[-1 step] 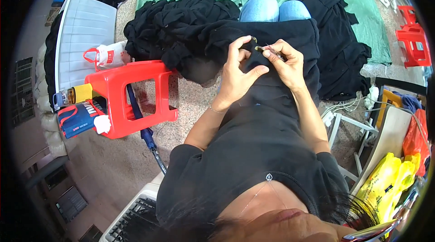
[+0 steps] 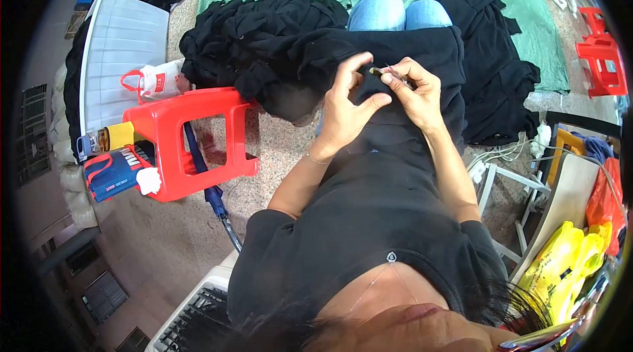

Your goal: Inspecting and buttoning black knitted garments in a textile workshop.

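A black garment (image 2: 425, 48) lies across my lap, over light blue jeans (image 2: 377, 12). My left hand (image 2: 344, 104) is curled around a fold of its cloth, the index finger stretched over the top and the thumb pointing inward. Close beside it, my right hand (image 2: 422, 91) pinches a small, slim metal tool (image 2: 410, 82), mostly covered by the fingers, so its exact kind is unclear. A small brass-coloured spot (image 2: 374, 71) shows at the cloth, just left of the right fingertips.
A heap of black garments (image 2: 257, 35) lies to the left, with more black clothing (image 2: 498, 68) on a green sheet (image 2: 534, 55) to the right. Left stand a red stool (image 2: 188, 104), a pale plastic tub (image 2: 128, 29) and an umbrella (image 2: 214, 200). Yellow bags (image 2: 560, 266) sit at right.
My left index finger has shifted slightly, and a brassy ring seen beside its tip no longer shows. Otherwise both hands keep nearly the same place.
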A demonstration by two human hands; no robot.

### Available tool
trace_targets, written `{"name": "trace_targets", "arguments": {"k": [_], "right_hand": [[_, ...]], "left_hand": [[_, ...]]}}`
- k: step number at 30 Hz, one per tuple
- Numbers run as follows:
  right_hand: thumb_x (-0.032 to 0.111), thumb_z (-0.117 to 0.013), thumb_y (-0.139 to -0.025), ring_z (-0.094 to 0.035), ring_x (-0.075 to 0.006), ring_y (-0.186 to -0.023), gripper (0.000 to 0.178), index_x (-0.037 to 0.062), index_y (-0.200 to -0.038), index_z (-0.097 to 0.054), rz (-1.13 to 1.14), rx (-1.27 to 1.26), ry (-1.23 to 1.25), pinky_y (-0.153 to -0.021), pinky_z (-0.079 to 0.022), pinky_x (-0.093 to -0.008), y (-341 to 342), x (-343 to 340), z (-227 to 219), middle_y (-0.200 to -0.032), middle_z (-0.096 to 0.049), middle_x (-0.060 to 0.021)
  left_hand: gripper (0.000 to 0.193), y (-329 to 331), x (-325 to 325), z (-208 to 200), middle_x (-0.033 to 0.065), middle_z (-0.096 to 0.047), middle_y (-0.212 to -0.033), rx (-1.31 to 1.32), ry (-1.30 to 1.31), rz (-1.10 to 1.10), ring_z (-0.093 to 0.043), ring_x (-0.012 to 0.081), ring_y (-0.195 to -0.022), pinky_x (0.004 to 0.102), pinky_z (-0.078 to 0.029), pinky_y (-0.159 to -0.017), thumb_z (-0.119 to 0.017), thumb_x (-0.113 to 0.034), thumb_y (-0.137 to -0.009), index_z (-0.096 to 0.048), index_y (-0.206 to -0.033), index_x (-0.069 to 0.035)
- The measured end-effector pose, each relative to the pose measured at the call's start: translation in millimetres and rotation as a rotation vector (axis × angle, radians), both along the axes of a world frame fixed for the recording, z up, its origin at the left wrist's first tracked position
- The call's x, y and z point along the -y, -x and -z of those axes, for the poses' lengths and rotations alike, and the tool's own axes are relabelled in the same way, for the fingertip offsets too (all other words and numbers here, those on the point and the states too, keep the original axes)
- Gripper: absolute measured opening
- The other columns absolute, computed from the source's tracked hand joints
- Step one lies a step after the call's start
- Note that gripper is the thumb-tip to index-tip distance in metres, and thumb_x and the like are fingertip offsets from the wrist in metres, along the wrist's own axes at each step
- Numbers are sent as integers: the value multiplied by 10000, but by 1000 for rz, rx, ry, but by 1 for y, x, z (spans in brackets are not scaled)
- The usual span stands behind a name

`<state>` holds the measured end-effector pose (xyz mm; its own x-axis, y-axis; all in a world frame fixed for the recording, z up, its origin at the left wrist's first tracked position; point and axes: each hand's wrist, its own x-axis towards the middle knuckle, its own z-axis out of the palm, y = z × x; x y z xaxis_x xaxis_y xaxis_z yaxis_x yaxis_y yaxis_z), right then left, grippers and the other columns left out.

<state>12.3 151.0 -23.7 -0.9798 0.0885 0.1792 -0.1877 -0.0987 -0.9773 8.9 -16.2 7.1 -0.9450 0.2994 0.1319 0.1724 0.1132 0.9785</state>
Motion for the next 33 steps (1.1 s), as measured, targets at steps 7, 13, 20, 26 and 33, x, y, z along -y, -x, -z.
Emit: {"name": "trace_targets", "arguments": {"k": [7, 13, 20, 26, 33], "right_hand": [[61, -691, -916, -542, -36, -796, 124, 10, -1029, -688, -103, 180, 189, -713, -431, -185, -4, -2, -4, -945, -650, 16], [165, -574, -1003, -535, -60, -909, 245, 23, -1203, -588, -11, 72, 145, -790, -427, -207, -10, -12, 2, -1050, -627, -8], [67, -724, -847, -620, -148, -603, 149, 7, -980, -694, 127, -231, -585, -536, -457, -252, -22, -10, -15, -774, -652, -69], [0, -699, -845, -567, -121, -585, 128, -27, -969, -678, 136, -263, -549, -534, -424, -235, -19, -6, -16, -738, -620, -72], [-5, -703, -841, -571, -131, -585, 131, -28, -968, -677, 137, -294, -553, -535, -425, -235, -18, -5, -16, -747, -628, -78]], "left_hand": [[256, 0, -6, 21, 95, -717, -958, -14, 79, -150, -656, 130, -889, 269, -508, -824, -746, -51, -838, -671, -1076, 8], [203, -3, -11, 18, 100, -727, -939, 19, -6, -213, -655, 114, -877, 269, -512, -806, -709, -19, -850, -671, -1043, 32], [193, -4, -10, 14, 86, -729, -984, 69, -57, -210, -652, 111, -898, 262, -507, -838, -682, -2, -865, -671, -1054, 37], [193, -5, -11, 16, 97, -731, -983, 37, -47, -197, -664, 125, -896, 268, -510, -840, -683, -4, -862, -671, -1051, 33], [193, -5, -11, 19, 107, -734, -979, 32, -59, -190, -679, 142, -895, 280, -520, -827, -695, -14, -853, -668, -1037, 35]]}}
